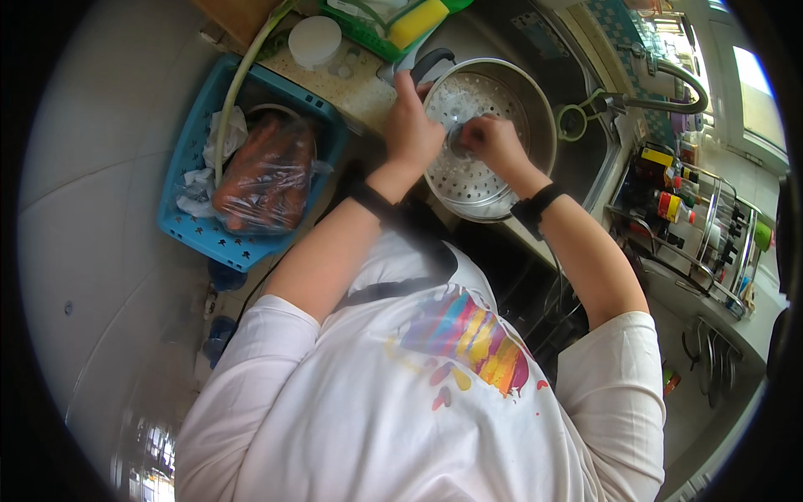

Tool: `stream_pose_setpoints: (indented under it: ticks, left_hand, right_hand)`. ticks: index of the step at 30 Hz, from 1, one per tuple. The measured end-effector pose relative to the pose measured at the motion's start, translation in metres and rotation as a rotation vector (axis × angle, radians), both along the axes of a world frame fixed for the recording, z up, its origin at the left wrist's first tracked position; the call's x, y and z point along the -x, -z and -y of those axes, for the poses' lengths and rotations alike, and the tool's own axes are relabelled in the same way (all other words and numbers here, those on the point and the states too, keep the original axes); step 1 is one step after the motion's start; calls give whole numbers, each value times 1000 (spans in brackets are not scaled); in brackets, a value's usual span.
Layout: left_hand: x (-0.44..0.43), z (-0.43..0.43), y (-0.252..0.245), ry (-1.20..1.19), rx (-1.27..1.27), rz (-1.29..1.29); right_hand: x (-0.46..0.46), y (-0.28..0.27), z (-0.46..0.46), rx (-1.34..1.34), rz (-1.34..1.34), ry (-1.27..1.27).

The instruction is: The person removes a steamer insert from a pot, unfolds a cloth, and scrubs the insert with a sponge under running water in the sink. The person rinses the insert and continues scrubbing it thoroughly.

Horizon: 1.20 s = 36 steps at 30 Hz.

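A metal steamer pot (pixel 539 106) with a perforated bottom is tilted at the sink's near edge, its inside facing me. My left hand (pixel 411 128) holds it on the left side by the black curved handle (pixel 433 61), the thumb up against the handle and the other fingers partly hidden behind the rim. Inside the pot, my right hand (pixel 495 141) is closed around a greyish scrubber (pixel 460 139) pressed to the holed bottom. The fingers cover much of the scrubber, so its exact material is unclear. Whitish wet patches show on the perforated metal.
A dark sink (pixel 495 31) lies behind the pot, with a faucet (pixel 677 81) at right. A blue plastic basket (pixel 188 207) with a bagged orange-brown item stands left. Near it are a white-lidded jar (pixel 315 41) and yellow sponge (pixel 417 24). A bottle rack (pixel 702 219) stands right.
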<state>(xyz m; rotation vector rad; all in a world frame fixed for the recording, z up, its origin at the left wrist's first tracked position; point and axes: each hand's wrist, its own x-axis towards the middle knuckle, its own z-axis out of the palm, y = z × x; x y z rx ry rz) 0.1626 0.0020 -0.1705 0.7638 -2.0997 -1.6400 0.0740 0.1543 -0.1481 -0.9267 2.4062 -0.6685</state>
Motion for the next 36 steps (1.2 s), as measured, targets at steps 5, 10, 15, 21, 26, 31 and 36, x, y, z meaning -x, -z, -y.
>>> stream_pose_setpoints:
  ticks: [5,10,15,21,26,31,36]
  left_hand:
    - [-1,-1,-3,-10,-5,12]
    - [-1,-1,-5,2,-11,9]
    - [-1,0,-3,3,-16,-1]
    - [0,1,-3,13,-10,45]
    - [1,0,-7,-5,-81,34]
    - [3,1,-6,9,-64,49]
    - [2,-1,0,-18,-26,-63]
  right_hand:
    - [17,14,7,-41,-79,155]
    - [11,12,15,-7,-289,185]
    - [-15,-3,8,-312,-244,-374]
    - [2,10,32,-82,-292,174]
    - [-37,27,54,58,-252,30]
    - [-26,30,37,-46,-391,-313]
    - [8,21,-2,-203,-371,-38]
